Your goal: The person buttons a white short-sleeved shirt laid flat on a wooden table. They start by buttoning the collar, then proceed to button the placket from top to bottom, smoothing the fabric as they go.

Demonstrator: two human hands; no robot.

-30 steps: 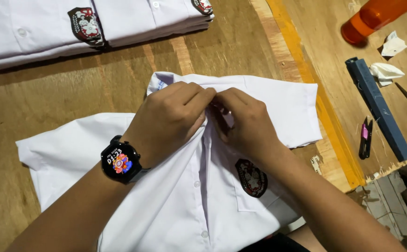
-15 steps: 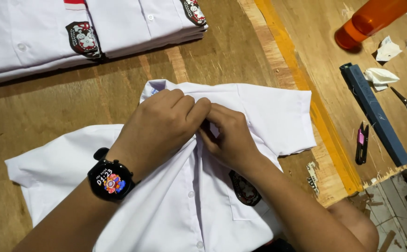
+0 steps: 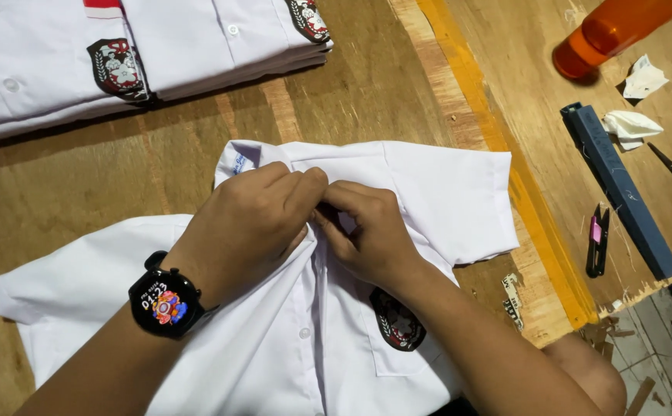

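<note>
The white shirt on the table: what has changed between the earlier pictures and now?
Little. Both hands, left hand and right hand, stay pinched together at the collar of the white shirt; nothing was taken or released. The folded shirts, orange bottle and thread snips lie unmoved.

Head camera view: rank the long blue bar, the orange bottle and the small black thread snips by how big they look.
1. Long blue bar, clearly the largest.
2. Orange bottle, cut off by the frame edge, so its full size is unsure.
3. Small black thread snips, the smallest.
</note>
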